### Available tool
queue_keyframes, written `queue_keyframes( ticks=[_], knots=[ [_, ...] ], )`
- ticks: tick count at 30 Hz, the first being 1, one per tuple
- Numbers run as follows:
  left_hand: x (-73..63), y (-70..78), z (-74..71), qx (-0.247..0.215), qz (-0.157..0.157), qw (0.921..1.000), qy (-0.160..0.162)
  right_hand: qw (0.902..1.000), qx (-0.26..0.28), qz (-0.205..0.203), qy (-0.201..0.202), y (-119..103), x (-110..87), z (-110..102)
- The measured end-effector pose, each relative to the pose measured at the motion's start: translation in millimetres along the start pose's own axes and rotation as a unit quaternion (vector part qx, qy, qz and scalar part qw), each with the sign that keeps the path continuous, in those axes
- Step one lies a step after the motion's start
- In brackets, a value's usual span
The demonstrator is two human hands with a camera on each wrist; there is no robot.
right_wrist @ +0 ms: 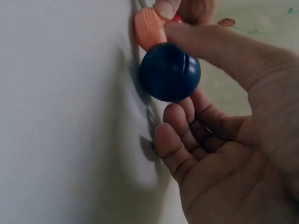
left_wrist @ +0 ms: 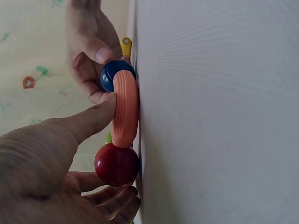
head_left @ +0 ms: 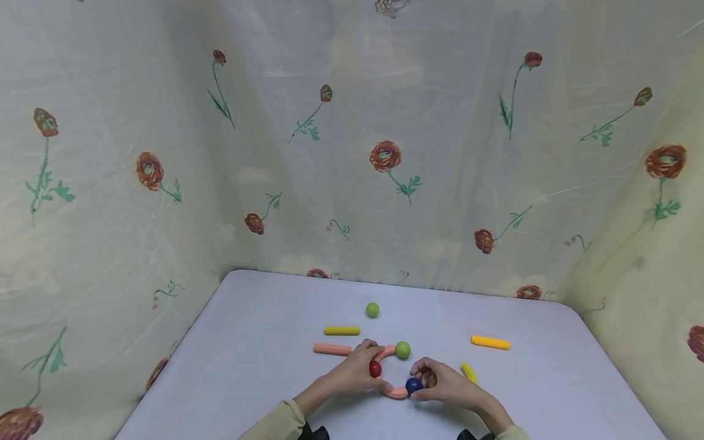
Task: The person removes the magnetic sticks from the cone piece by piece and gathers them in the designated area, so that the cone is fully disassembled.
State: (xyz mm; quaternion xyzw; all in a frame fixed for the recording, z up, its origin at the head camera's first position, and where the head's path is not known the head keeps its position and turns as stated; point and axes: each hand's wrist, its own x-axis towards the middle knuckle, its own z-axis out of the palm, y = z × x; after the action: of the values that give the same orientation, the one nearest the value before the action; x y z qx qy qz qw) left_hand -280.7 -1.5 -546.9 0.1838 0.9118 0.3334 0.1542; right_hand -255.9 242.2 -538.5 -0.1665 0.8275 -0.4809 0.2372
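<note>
A red ball joins two curved salmon sticks into an arc: a near curved stick and a far curved stick. At the far one's end sits a green ball; at the near one's end, a blue ball. My left hand spans the arc and grips it, its thumb against the near curved stick and its fingers by the far one and the red ball. The right hand pinches the blue ball between thumb and fingers where it meets the near curved stick.
Beyond the hands lie a straight salmon stick, an olive stick and another green ball. On the right are an orange-yellow stick and a curved yellow stick. Flowered curtains surround the white table.
</note>
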Motion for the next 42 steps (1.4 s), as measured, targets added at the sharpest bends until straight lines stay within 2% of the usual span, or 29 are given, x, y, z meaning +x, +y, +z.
queue_keyframes(
  ticks=[8, 18, 24, 27, 30, 33, 36, 39, 42],
  knots=[
    [-0.1, -0.1, 0.3, -0.018, -0.002, 0.9998, -0.001, 0.9999, -0.013, -0.006, 0.007, 6.4, 4.0, -0.5],
    [0.6, 1.6, 0.4, 0.003, -0.005, 1.0, -0.001, 0.9991, -0.039, -0.014, 0.006, 6.1, 4.8, -0.1],
    [-1.0, 1.0, -0.7, 0.006, 0.005, 1.0, 0.0, 0.9991, -0.039, -0.007, 0.011, 6.6, 2.9, -2.4],
    [-2.4, 1.3, -1.1, 0.002, 0.011, 0.9999, -0.002, 0.9984, -0.04, 0.005, 0.04, 6.5, 2.8, -4.8],
    [-3.1, 2.0, -2.2, -0.004, 0.009, 0.9999, -0.004, 0.9949, -0.032, 0.023, 0.093, 5.5, 7.4, -9.6],
    [-2.3, 2.2, -2.1, -0.013, 0.003, 0.9999, -0.001, 0.9855, -0.014, 0.038, 0.165, 5.3, 17.1, -18.6],
    [-1.7, 1.5, -1.5, -0.017, -0.004, 0.9999, 0.002, 0.9719, -0.005, 0.042, 0.232, 7.4, 30.1, -31.6],
    [-1.6, 0.7, -0.6, -0.02, -0.009, 0.9998, 0.003, 0.9617, -0.007, 0.042, 0.271, 9.5, 43.5, -44.7],
    [-1.6, 0.4, -0.5, -0.027, -0.013, 0.9995, 0.001, 0.9549, -0.01, 0.047, 0.293, 11.4, 57.1, -54.2]
  ],
)
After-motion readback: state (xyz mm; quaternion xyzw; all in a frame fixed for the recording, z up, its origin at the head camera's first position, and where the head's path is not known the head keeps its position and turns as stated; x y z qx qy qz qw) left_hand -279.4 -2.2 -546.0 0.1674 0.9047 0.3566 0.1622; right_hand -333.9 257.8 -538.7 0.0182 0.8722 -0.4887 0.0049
